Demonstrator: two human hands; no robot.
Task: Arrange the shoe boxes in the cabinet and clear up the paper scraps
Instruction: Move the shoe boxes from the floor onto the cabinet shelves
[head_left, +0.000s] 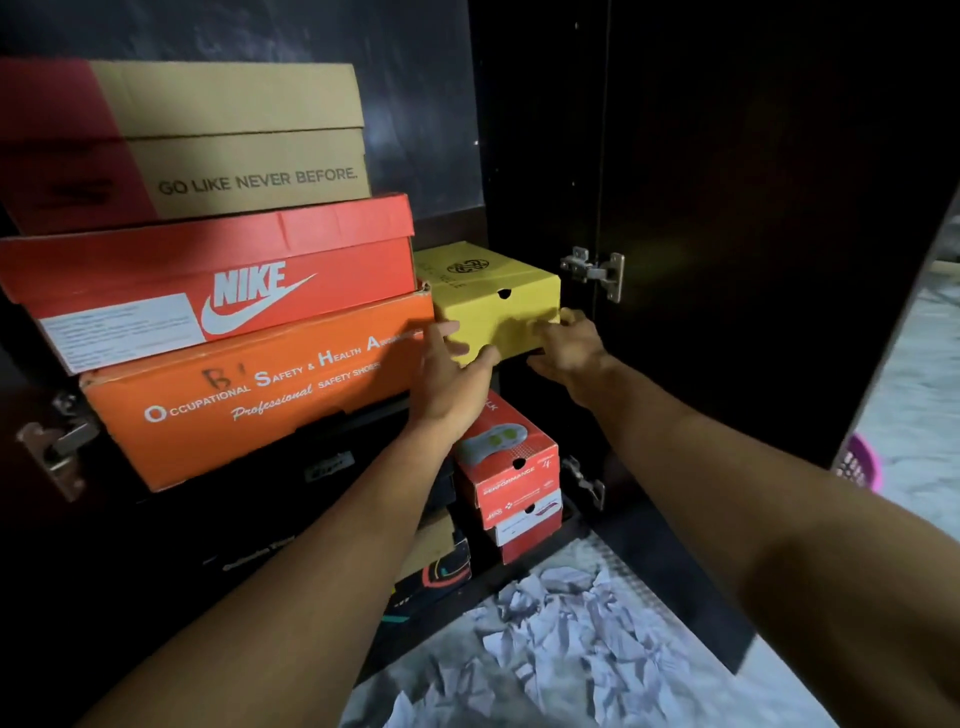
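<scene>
A yellow shoe box (488, 291) sits on the upper shelf of the dark cabinet, at the right of a stack. My left hand (449, 374) grips its front left corner and my right hand (569, 348) holds its front right bottom edge. To its left, stacked from the top down, are a tan and red box (208, 140), a red Nike box (208, 286) and an orange safety-shoe box (249, 395). On the lower shelf stand red boxes (514, 478) and dark boxes (431, 577). Crumpled white paper scraps (561, 639) lie on the floor before the cabinet.
The cabinet's right door (753, 234) stands open, with hinges (597, 270) beside the yellow box. Another hinge (52, 441) shows at the left. A pink perforated basket (860, 462) stands on the pale floor behind the door.
</scene>
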